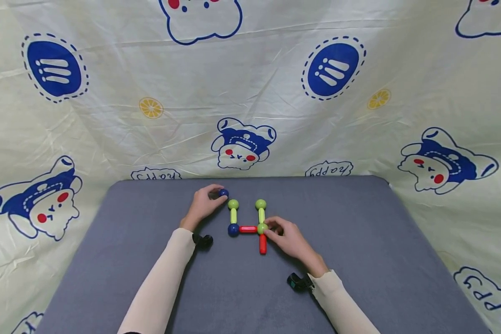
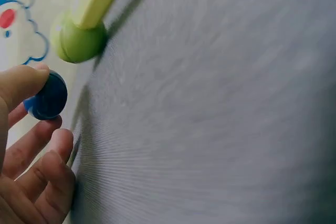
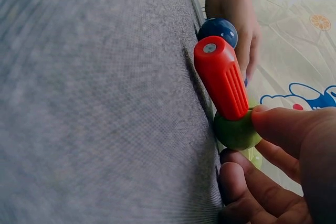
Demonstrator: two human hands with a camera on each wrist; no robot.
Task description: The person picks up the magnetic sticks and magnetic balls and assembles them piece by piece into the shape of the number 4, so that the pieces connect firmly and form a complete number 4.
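A blue ball [image 1: 223, 192] is pinched between the thumb and fingers of my left hand [image 1: 203, 205], just off the upper left of a joined rod-and-ball shape. My right hand [image 1: 291, 239] pinches a green ball [image 1: 262, 228] at that shape's lower right corner. From this ball a red rod [image 1: 248, 229] runs left to another blue ball [image 1: 233, 230], and a second red rod [image 3: 220, 80] points toward me, its free end showing a metal disc. Two yellow-green rods [image 1: 234, 215] reach away from me, each topped by a green ball [image 2: 79, 38].
The shape lies on a grey cloth-covered table [image 1: 242, 287]. Behind the table hangs a pale printed curtain [image 1: 250, 83]. Black wrist cameras [image 1: 299, 282] are strapped on both wrists.
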